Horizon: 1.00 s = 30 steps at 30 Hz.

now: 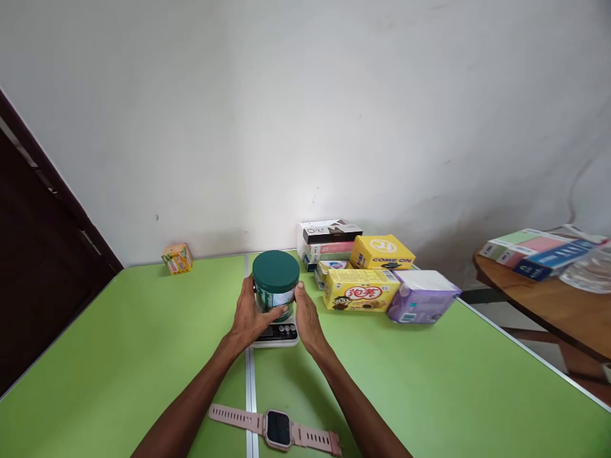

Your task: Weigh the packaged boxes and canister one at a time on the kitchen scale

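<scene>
Over the white scale (275, 342), the left hand (249, 313) and right hand (308, 317) cup a green-lidded jar (277, 280) from both sides! Its contents? Can't tell; the smartwatch (277, 429) lies nearer the camera.

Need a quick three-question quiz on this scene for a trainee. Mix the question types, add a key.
1. True or false: the jar is between the left hand and the right hand.
2. Where is the watch?
A) Behind the scale, by the wall
B) Nearer the camera than the scale
C) On top of the jar
3. Fill in the colour: the lid on the jar is dark ____.

Key: 1 true; 2 B; 3 green
</scene>
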### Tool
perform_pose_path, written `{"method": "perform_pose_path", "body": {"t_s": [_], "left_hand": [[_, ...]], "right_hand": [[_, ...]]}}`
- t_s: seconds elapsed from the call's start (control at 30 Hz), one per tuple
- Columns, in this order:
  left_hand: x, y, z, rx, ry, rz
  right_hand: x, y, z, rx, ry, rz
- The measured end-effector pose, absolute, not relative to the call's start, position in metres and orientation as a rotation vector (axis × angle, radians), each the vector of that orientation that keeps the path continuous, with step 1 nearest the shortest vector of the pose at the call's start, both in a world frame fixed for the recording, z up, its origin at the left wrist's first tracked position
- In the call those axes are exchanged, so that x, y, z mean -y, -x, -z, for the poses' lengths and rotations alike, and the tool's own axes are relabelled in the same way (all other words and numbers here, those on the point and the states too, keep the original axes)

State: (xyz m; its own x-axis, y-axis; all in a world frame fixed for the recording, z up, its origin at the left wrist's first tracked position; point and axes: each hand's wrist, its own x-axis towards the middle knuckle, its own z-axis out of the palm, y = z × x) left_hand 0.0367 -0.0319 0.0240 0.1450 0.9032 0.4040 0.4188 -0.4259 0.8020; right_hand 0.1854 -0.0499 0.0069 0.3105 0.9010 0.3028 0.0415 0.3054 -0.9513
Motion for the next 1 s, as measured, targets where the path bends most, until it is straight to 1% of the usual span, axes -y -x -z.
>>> {"method": "perform_pose_path", "body": {"t_s": [0.17, 0.33, 0.47, 0.6, 0.7, 1.0], "left_hand": [[0.019, -0.02, -0.01, -1.271, -1.879, -1.238], [0.015, -0.016, -0.007, -1.212, -1.843, -1.199], [0.019, 0.003, 0.006, -1.149, -1.79, -1.222], [0.017, 0.032, 0.034, -1.197, -1.425, -1.261], [0.012, 0.045, 0.049, -1.206, -1.241, -1.282], [0.017, 0.045, 0.053, -1.289, -1.41, -1.24]], "right_hand": [[0.045, -0.171, -0.008, 1.168, 1.118, -0.767], [0.04, -0.173, 0.001, 1.204, 1.109, -0.796], [0.04, -0.19, 0.029, 1.13, 1.212, -0.687], [0.04, -0.208, 0.063, 1.006, 1.374, -0.597], [0.039, -0.212, 0.076, 1.031, 1.39, -0.555], [0.038, -0.211, 0.076, 1.084, 1.393, -0.484]]}}
